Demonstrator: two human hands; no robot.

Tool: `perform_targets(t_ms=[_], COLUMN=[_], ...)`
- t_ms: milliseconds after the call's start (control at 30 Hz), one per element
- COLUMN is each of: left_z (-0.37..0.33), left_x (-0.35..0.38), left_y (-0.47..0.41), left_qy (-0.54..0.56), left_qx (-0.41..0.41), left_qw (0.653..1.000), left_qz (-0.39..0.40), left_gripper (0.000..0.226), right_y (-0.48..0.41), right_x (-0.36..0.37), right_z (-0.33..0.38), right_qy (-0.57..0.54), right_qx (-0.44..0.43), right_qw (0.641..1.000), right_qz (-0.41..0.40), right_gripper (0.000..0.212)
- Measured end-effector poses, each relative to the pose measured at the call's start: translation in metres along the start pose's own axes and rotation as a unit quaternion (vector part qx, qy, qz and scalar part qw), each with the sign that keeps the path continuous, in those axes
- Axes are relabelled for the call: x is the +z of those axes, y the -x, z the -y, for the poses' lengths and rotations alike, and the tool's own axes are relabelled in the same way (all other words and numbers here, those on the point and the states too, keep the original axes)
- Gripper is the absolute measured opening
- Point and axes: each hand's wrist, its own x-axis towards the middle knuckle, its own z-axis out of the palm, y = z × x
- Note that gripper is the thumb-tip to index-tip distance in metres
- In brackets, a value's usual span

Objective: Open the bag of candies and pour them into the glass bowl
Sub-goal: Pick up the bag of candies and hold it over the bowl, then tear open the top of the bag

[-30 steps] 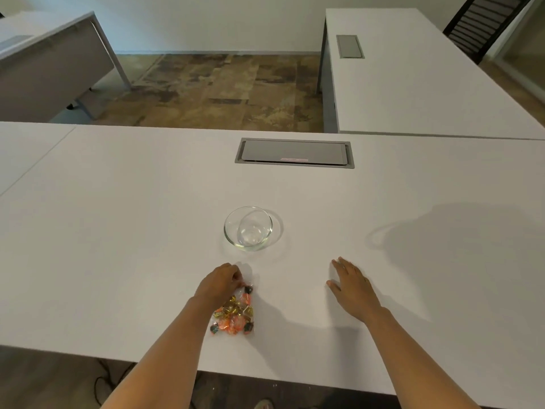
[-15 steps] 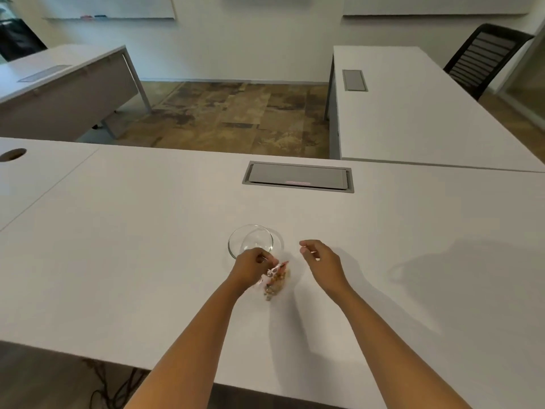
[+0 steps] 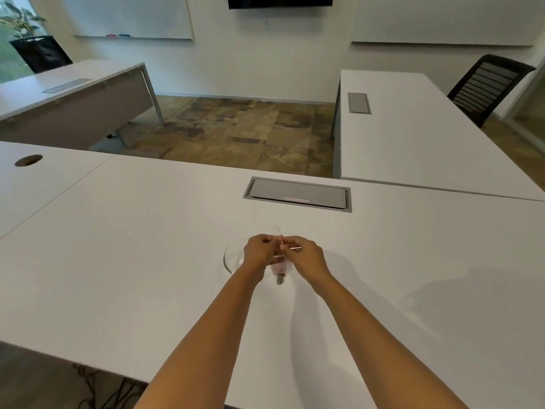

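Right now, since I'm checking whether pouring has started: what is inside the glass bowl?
Only the left part of the glass bowl shows, and no candies are visible there. The left hand, right hand and the candy bag they hold cover the rest.

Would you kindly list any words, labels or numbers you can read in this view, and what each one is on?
No text can be read.
Candy bag, held between left hand and right hand: blurred, any print unreadable.
Desk hatch: a pale pink strip, too small to read.
Wall whiteboard: no writing visible.
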Motion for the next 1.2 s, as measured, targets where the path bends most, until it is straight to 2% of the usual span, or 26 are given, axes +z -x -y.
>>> perform_targets(t_ms=[167,333,533,700,900,1033,1167,1200], left_z=[-0.005,-0.013,-0.020,-0.026,-0.036,-0.036,-0.033,-0.031], left_x=[0.001,-0.008,-0.011,-0.016,-0.024,-0.032,-0.040,-0.042], left_y=[-0.009,-0.018,-0.028,-0.035,-0.035,-0.038,-0.040,-0.040], left_qy=[-0.021,0.004,-0.019,-0.040,-0.082,-0.053,0.027,0.044], left_qx=[-0.001,-0.002,-0.008,0.009,0.030,0.010,-0.024,-0.031], left_qw=[1.000,0.998,1.000,0.999,0.996,0.999,0.999,0.999], left_qz=[0.005,0.055,0.018,-0.006,-0.007,-0.006,0.000,0.003], left_gripper=[0.038,0.025,0.020,0.013,0.007,0.007,0.005,0.014], right_y=[-0.014,-0.025,-0.039,-0.045,-0.047,-0.047,-0.047,-0.047], right_x=[0.002,0.004,0.011,0.015,0.024,0.034,0.043,0.045], right_z=[0.003,0.007,0.017,0.024,0.032,0.037,0.044,0.045], right_qy=[0.024,0.051,0.110,0.113,0.106,0.114,0.113,0.107], right_qx=[0.007,0.004,0.019,0.039,0.045,0.048,0.063,0.069], right_qw=[1.000,0.998,0.993,0.993,0.990,0.985,0.980,0.980], right_qz=[-0.013,-0.021,-0.035,-0.025,-0.085,-0.119,-0.148,-0.151], right_gripper=[0.034,0.029,0.028,0.030,0.023,0.018,0.019,0.021])
